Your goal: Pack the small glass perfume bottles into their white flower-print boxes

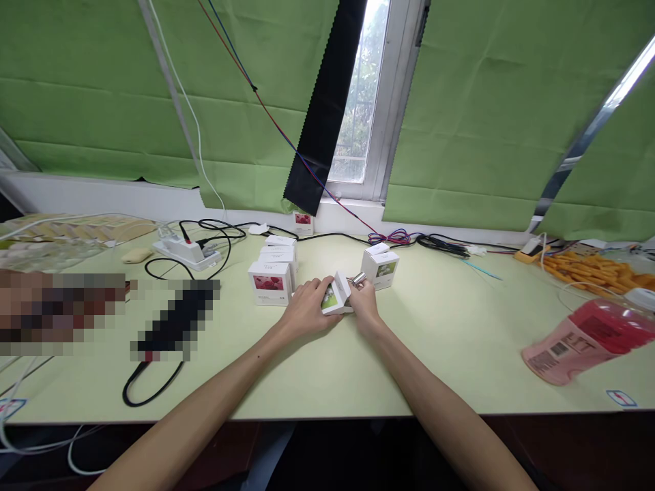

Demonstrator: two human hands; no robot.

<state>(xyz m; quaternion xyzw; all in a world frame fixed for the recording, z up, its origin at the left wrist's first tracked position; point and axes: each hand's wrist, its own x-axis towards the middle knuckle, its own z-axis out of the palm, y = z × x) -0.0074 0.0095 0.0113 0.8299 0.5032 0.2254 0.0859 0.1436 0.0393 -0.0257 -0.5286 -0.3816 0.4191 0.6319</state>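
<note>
Near the middle of the table, my left hand [310, 305] is closed around a small white box [331, 300] with a green picture on its side. The box is tilted and its lid flap stands up. My right hand [364, 307] is closed at the box's right side, with a small shiny metal cylinder [357, 279] between its fingers. Whether the cylinder touches the box I cannot tell. A row of white boxes with a red picture [269, 284] stands left of my hands. Just behind my right hand is another white box with a green picture [383, 271].
A power strip [188, 254] with black cables lies at the back left. A dark, blurred-out device [177, 317] is at the left. The pink drink bottle [588, 334] is on the right, before a heap of orange pieces [596, 269]. Coiled cables [443, 244] run along the back.
</note>
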